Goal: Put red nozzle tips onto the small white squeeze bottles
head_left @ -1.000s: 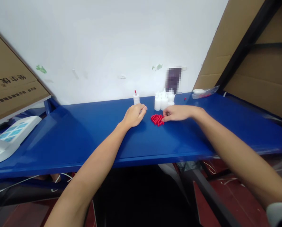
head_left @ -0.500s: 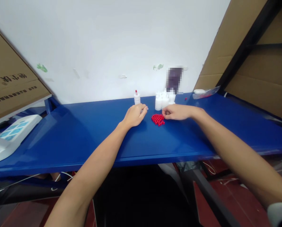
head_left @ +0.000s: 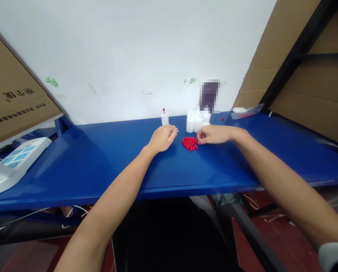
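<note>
My left hand (head_left: 163, 138) is closed, its back toward me; a small whitish tip shows by the thumb, but the thing inside is hidden. Just behind it stands a white squeeze bottle (head_left: 165, 120) with a pointed nozzle and a red tip cap. Between my hands lies a heap of small red caps (head_left: 189, 143). My right hand (head_left: 207, 134) rests at the heap's right edge, fingers curled into a pinch; whatever they hold is too small to make out. Several white bottles (head_left: 194, 124) without red tips stand close together behind the right hand.
The blue table (head_left: 101, 166) runs up to a white wall. One red piece (head_left: 222, 119) lies apart near a clear plastic bag (head_left: 247, 112) at the back right. A white device with blue panels (head_left: 18, 160) sits on the left. Cardboard (head_left: 313, 102) borders the right side.
My right hand has drawn slightly to the right, away from the heap of red caps. The left hand keeps its closed grip in nearly the same place.
</note>
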Motion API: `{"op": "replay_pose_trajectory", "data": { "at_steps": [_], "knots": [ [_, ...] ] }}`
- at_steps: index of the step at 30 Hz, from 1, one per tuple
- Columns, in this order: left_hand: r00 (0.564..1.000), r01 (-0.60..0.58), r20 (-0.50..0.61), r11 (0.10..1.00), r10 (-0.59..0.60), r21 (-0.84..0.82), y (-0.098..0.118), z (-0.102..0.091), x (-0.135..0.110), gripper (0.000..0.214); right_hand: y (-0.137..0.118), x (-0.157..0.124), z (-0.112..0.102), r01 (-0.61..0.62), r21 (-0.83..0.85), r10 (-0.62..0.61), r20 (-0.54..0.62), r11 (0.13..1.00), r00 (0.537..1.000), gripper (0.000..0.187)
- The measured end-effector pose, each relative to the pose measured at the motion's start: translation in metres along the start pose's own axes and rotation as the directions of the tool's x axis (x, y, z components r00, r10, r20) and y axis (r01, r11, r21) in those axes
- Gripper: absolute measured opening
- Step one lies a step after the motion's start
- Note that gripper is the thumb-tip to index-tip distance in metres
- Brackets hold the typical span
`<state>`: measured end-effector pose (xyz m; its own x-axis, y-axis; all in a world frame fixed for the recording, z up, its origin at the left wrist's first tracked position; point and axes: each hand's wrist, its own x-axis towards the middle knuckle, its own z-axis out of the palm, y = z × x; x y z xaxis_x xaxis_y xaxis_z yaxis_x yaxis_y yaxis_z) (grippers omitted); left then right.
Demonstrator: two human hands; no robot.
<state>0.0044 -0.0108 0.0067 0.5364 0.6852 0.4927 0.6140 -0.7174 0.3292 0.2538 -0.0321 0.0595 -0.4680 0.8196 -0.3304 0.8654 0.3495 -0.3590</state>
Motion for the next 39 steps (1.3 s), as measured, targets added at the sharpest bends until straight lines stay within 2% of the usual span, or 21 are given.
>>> {"op": "replay_pose_trajectory", "data": {
  "at_steps": [8, 21, 28, 30, 32, 35, 37, 39],
  "knots": [
    [1.000, -0.003, 0.005, 1.000, 0.003, 0.013, 0.001, 0.000, 0.000, 0.037, -0.004, -0.006, -0.004, -0.004, 0.071, -0.006, 0.134, 0.997, 0.991, 0.023],
    [1.000, -0.010, 0.012, 1.000, 0.010, 0.024, 0.002, 0.000, 0.000, 0.038, -0.010, -0.001, 0.004, 0.021, 0.089, -0.031, 0.107, 0.996, 0.994, 0.026],
    [1.000, -0.011, 0.015, 1.000, 0.011, 0.019, 0.001, 0.000, 0.000, 0.038, -0.003, -0.002, 0.000, 0.041, 0.092, -0.052, 0.116, 0.995, 0.992, 0.026],
    [1.000, -0.014, 0.009, 1.000, 0.014, 0.006, 0.003, -0.001, 0.000, 0.037, -0.003, -0.004, -0.001, 0.057, 0.100, -0.062, 0.054, 0.993, 0.997, 0.025],
    [1.000, -0.028, -0.010, 0.999, 0.027, -0.024, 0.008, -0.002, -0.001, 0.035, -0.007, -0.006, -0.002, 0.118, 0.129, -0.108, -0.082, 0.985, 0.991, 0.021],
    [0.996, -0.083, -0.038, 0.993, 0.080, -0.083, 0.016, -0.001, -0.002, 0.031, -0.019, -0.008, 0.003, 0.290, 0.201, -0.229, -0.279, 0.936, 0.933, 0.018],
    [0.992, -0.120, -0.048, 0.985, 0.115, -0.125, 0.021, 0.000, -0.002, 0.030, -0.026, -0.006, 0.008, 0.384, 0.256, -0.296, -0.323, 0.887, 0.899, 0.024],
    [0.991, -0.128, -0.059, 0.978, 0.120, -0.163, 0.022, 0.001, -0.003, 0.032, -0.031, -0.001, 0.015, 0.463, 0.250, -0.338, -0.414, 0.851, 0.845, 0.030]
  ]
}}
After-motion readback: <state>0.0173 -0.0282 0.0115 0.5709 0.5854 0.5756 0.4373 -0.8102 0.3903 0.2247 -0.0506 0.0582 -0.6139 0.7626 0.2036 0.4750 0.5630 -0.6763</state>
